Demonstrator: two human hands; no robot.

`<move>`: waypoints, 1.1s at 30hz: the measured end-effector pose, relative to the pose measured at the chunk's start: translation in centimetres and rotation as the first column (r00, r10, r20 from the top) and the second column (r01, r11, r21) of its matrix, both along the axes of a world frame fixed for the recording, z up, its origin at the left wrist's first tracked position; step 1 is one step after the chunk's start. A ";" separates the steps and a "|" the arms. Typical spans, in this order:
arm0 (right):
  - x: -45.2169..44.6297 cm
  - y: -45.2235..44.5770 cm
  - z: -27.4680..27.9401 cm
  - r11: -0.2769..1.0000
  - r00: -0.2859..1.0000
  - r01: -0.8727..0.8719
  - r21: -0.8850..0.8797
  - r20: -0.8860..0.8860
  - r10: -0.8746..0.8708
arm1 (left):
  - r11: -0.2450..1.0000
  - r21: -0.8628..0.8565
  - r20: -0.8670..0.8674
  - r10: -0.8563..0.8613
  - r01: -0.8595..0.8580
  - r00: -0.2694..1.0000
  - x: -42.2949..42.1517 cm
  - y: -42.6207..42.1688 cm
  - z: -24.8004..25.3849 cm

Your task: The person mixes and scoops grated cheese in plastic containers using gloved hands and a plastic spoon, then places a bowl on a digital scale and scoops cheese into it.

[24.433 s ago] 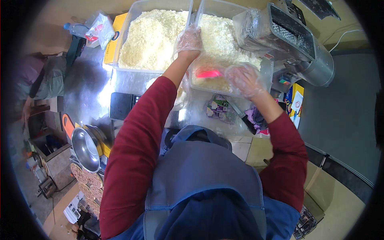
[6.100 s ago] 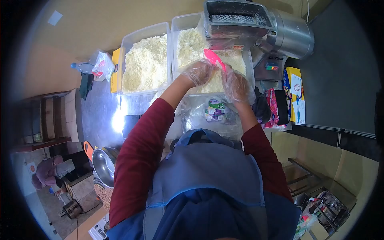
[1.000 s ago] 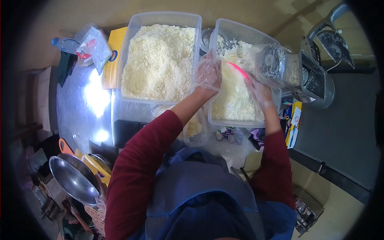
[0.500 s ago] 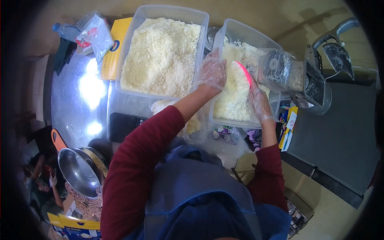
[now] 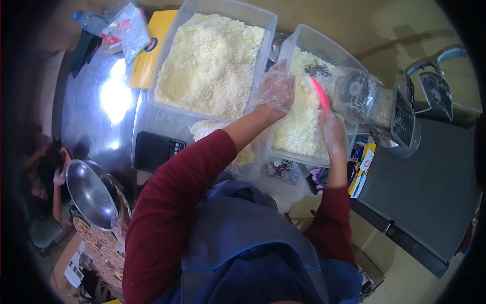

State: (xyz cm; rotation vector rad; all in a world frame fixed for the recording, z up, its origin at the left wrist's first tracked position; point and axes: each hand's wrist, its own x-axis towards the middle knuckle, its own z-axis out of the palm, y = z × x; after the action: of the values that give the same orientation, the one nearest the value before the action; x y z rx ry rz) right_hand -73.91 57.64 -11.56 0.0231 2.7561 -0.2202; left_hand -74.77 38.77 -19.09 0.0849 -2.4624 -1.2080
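Under clear plastic gloves, my left hand [image 5: 276,90] is closed on the left wall of the right-hand clear plastic tub [image 5: 298,158]. That tub holds white, crumbly grated food [image 5: 298,134], which looks like cheese. My right hand [image 5: 333,133] is inside the tub near its right wall, gripping a thin pink scraper [image 5: 319,93]; its full shape is hidden. A metal grating machine [image 5: 387,109] with a plastic-wrapped outlet reaches over the tub's right side. Left of my left hand, a larger tub [image 5: 271,30] is heaped with the same white food [image 5: 210,66].
A yellow box [image 5: 152,55], a plastic bag [image 5: 131,33] and a bottle [image 5: 90,21] stand at the back left. A black scale [image 5: 154,151] lies by my left sleeve. Another person [image 5: 45,192] is beside a metal bowl [image 5: 91,195] at left. A dark table [image 5: 420,182] is at right.
My right hand and the pink scraper have shifted slightly within the tub. My left hand keeps its hold. The view has shifted a little, and the other person is closer to the metal bowl.
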 end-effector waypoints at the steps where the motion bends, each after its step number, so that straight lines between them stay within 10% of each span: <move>1: 2.1 0.9 0.8 0.999 0.996 0.051 -0.005 -0.069 -0.051 | 1.000 -0.005 0.007 0.020 -0.019 1.000 0.0 0.1 0.0; 4: 5.0 5.7 -0.5 0.992 0.965 0.083 0.093 -0.256 -0.056 | 0.998 0.062 0.066 0.018 -0.022 0.998 0.2 0.0 0.4; 8: -0.4 14.4 -11.9 0.889 0.900 -0.295 0.350 -0.210 0.381 | 0.968 0.250 0.241 -0.084 0.022 0.967 0.5 -0.4 2.2; 12: 3.0 2.1 -2.4 0.882 0.868 -0.360 -0.303 -0.455 0.197 | 0.963 0.267 0.423 -0.153 0.038 0.893 0.4 -1.5 4.5; 14: 4.6 1.7 0.3 0.981 0.973 -0.193 0.010 -0.126 0.192 | 0.965 0.203 0.435 -0.241 0.166 0.868 1.4 -2.8 6.4; 20: 10.9 -3.8 7.4 0.980 0.997 -0.003 0.198 -0.070 0.017 | 0.958 0.171 0.179 -0.259 0.229 0.949 3.5 -3.5 5.3; 24: 14.3 -2.7 6.5 0.992 0.932 -0.118 -0.038 -0.349 0.097 | 0.890 0.404 0.187 -0.307 0.212 0.933 7.1 -7.2 8.2; 27: 16.1 -3.5 5.8 0.998 0.888 -0.018 -0.055 -0.460 -0.010 | 0.912 0.380 0.095 -0.207 0.157 0.974 9.1 -9.4 7.2; 30: 16.8 -4.4 5.9 0.990 0.976 -0.002 0.141 -0.214 0.033 | 0.950 0.306 0.052 -0.081 0.061 0.995 10.7 -14.1 7.3; 32: 17.6 -4.8 6.1 0.971 0.909 0.046 -0.236 -0.394 -0.139 | 0.966 0.196 0.039 0.161 -0.166 0.986 12.1 -19.5 7.0; 33: 17.8 -4.4 5.7 0.969 0.905 0.044 -0.244 -0.400 -0.142 | 0.825 0.402 0.233 0.328 -0.398 0.915 11.7 -25.8 3.9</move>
State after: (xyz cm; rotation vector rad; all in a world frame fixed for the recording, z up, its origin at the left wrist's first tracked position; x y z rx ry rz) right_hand -56.15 53.20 -5.89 0.0530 3.1353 -0.6384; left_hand -63.07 12.99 -15.23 0.7691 -2.0999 -1.5972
